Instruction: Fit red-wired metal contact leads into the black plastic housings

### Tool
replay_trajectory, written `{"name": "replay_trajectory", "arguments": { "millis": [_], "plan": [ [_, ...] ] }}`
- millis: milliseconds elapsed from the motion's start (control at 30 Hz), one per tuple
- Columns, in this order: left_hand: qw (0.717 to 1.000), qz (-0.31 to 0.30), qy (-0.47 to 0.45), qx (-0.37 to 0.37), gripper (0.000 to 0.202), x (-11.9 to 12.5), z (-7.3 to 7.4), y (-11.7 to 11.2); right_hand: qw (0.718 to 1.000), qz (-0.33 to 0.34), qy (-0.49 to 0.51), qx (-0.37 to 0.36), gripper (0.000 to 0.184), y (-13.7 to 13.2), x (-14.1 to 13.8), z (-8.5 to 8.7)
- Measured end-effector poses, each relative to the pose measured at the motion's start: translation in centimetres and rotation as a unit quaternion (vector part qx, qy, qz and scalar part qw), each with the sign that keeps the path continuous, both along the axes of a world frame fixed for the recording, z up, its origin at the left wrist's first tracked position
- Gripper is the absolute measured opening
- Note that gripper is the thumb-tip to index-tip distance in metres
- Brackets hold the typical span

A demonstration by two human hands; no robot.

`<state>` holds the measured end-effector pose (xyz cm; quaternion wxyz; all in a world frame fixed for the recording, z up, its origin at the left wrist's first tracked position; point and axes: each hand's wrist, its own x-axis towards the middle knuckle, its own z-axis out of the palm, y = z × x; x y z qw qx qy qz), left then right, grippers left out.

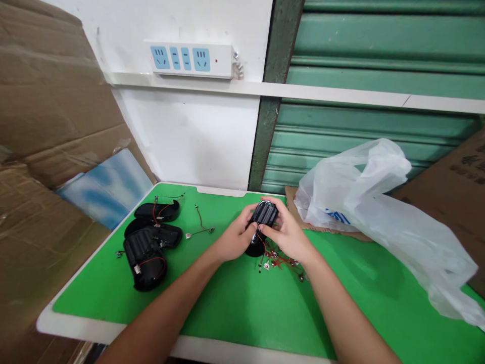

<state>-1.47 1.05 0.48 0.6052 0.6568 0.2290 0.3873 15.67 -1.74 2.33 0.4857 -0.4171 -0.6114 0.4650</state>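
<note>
Between both hands is a black plastic housing (255, 246) with a ribbed battery compartment at its upper end and a rounded glossy lower end. My left hand (239, 233) grips its left side, thumb pressed near the middle. On the right side my right hand (285, 230) is closed round it, its thumb meeting the left one. A thin red wire runs from beneath the thumbs. Just below lies a pile of red and black wires with small metal parts (278, 260). Whatever the thumb tips press on is too small to make out.
Several similar black housings (149, 273) with wires lie on the green tabletop (220, 303) at left. A loose wire piece (200, 222) lies nearer the middle. A white plastic bag (364, 197) sits at right on cardboard. A power strip (189, 59) is fixed to the wall.
</note>
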Motion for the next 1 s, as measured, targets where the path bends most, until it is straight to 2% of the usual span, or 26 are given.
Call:
{"name": "replay_trajectory", "arguments": {
  "millis": [267, 367, 433, 567, 733, 833, 1000],
  "plan": [
    [0.993, 0.068, 0.025, 0.091, 0.047, 0.6, -0.7, -0.3, 0.999, -0.019, -0.002, 0.035, 0.058, 0.3, -0.5, -0.6],
    [0.991, 0.085, 0.032, 0.095, 0.048, 0.8, -0.7, -0.4, 0.999, -0.026, -0.001, 0.032, 0.058, 0.3, -0.6, -0.7],
    [0.996, 0.073, 0.018, 0.049, 0.05, 0.7, -0.3, -0.4, 0.999, -0.027, -0.001, 0.02, 0.061, 0.3, -0.4, -0.5],
    [0.995, 0.026, -0.008, -0.101, 0.057, 0.1, 0.9, -0.2, 1.0, -0.014, -0.007, 0.0, 0.067, 0.3, 0.3, 0.0],
    [0.971, 0.044, -0.06, -0.228, 0.059, -0.3, 1.6, 0.0, 1.0, 0.009, 0.01, -0.024, 0.062, 0.3, 0.7, 0.3],
    [0.964, 0.057, -0.063, -0.252, 0.059, -0.1, 1.7, 0.0, 1.0, 0.003, -0.004, -0.017, 0.06, 0.4, 0.5, 0.1],
    [0.969, 0.05, -0.051, -0.236, 0.064, -0.2, 1.6, 0.0, 1.0, -0.008, -0.001, -0.015, 0.056, 0.6, 0.5, -0.1]
  ]
}}
